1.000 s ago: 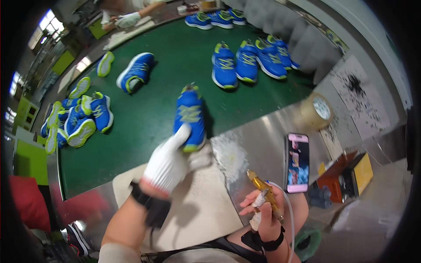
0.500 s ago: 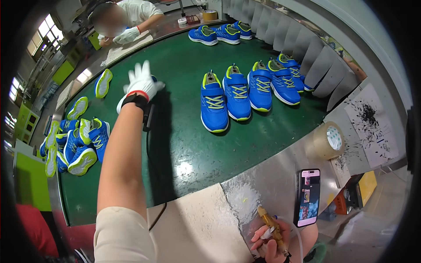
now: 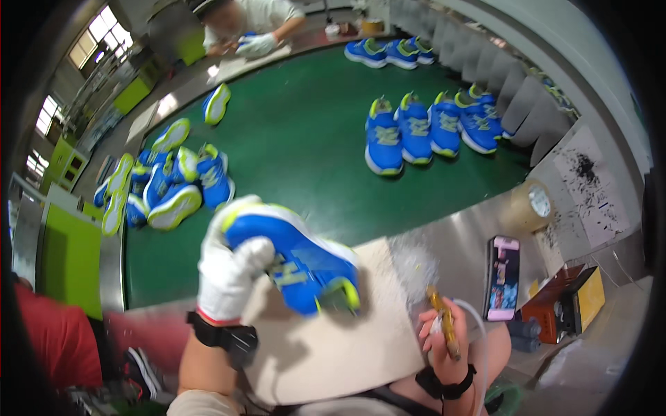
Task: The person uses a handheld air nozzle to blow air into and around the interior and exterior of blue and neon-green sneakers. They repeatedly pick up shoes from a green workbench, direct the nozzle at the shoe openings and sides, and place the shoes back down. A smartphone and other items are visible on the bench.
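Note:
My left hand (image 3: pixel 232 270), in a white knitted glove, grips a blue sneaker (image 3: pixel 312 260) with lime trim by its toe end. The shoe is tilted on its side above a pale board (image 3: pixel 333 367), its opening toward the lower right and its sole edge facing away. Motion blurs it somewhat. In my bare right hand (image 3: pixel 444 340) is a slim brass-coloured tool (image 3: pixel 444 322), with a clear hose (image 3: pixel 477 319) beside it. The tool points up and away, next to a patch of white scraps (image 3: pixel 415 267). Both wrists wear black bands.
On the green belt (image 3: pixel 298 152), a sneaker pile (image 3: pixel 166 187) lies left and a sneaker row (image 3: pixel 416 132) stands right. A phone (image 3: pixel 502 277) and tape roll (image 3: pixel 533 204) are at right. A co-worker's gloved hand (image 3: pixel 257 45) works across the belt; red clothing (image 3: pixel 55 340) shows lower left.
My left hand has come back from the far belt with a sneaker, now over the board. My right hand still holds the tool. The whole view has shifted.

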`<state>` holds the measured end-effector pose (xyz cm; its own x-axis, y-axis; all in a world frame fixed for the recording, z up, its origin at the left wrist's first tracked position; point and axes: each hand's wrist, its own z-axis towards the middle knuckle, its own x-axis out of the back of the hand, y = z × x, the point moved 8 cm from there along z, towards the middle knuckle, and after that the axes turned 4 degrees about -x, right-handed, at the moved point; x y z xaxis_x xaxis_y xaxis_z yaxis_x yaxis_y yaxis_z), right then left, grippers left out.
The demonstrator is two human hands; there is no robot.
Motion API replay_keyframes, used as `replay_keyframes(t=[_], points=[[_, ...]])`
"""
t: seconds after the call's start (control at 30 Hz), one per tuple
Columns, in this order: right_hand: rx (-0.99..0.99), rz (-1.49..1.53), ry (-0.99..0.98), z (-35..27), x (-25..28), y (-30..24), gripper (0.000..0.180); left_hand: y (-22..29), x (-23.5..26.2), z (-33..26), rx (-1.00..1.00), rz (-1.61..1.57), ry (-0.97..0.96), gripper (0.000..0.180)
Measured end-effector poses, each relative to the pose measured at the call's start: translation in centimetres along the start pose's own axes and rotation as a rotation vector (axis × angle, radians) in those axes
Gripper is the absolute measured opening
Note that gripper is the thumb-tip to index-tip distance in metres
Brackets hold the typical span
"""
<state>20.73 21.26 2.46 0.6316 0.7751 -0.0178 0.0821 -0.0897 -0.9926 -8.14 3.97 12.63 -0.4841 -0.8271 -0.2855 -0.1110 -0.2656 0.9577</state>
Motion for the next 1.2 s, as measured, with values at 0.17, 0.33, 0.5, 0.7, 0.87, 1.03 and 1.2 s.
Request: replay_keyframes(t=[0.17,0.33,0.5,0.7,0.87,1.03,1.2], points=[[0.079,-0.186,-0.063,-3.1,-2.2,-2.2,0.061,-4.1,-1.7,-8.4,-0.041,0.067,-0.223,0.078],[0.39,0.233,-0.338,-7.0,-4.5,-9.9,0.074,-2.6,-7.6,-7.6,-0.277,0.178,-0.641,0.071],[0.494,0.465,-0.573,-6.4,-4.7,-10.2,0.079,-2.8,-11.6,-6.6,-0.199,0.068,-0.858,0.058],[0.353,0.424,-0.341,-4.7,-3.0,-9.2,0.078,-4.8,-14.2,-5.6,0.098,-0.027,-0.85,0.062],[0.263,0.523,-0.32,-3.1,-2.6,-7.4,0.085,-7.0,-13.1,-3.6,0.114,-0.082,-0.711,0.065],[0.106,0.631,-0.353,-3.7,-4.0,-3.3,0.089,-9.1,-9.8,-2.4,0.214,-0.288,-0.556,0.062],[-0.049,0.728,-0.376,-5.5,-4.6,-0.5,0.086,-11.6,-6.9,-2.0,0.292,-0.636,-0.359,0.07]])
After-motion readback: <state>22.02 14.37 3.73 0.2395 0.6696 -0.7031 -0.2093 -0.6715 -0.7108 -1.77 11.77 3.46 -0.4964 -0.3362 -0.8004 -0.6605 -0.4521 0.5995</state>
